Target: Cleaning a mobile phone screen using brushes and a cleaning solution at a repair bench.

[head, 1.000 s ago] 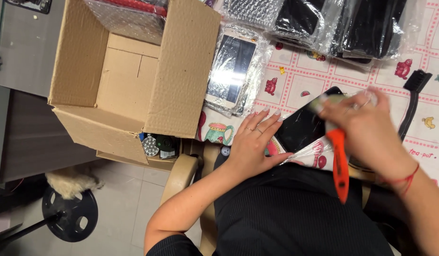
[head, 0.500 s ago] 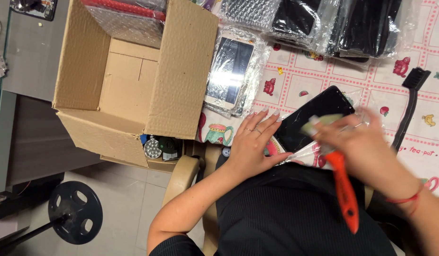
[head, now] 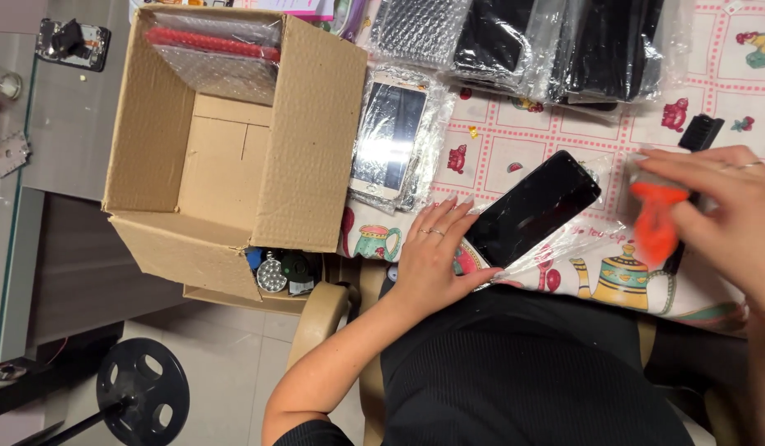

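The black phone (head: 531, 216) lies slantwise on the patterned surface (head: 514, 157), long axis from lower left to upper right, glossy, dark and partly in clear wrap; the left hand (head: 436, 256) lies flat, fingers spread, at its lower end; the right hand (head: 721, 211), beyond its upper end, has its grip closed on a blurred orange-handled tool (head: 656, 221).

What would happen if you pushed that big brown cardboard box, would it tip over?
The open brown cardboard box probably slides easily: it looks nearly empty, holding only a clear plastic-wrapped red item, so likely light. Its corner hangs past the table edge, so a push that way might tip it. Its thin walls would likely flex.
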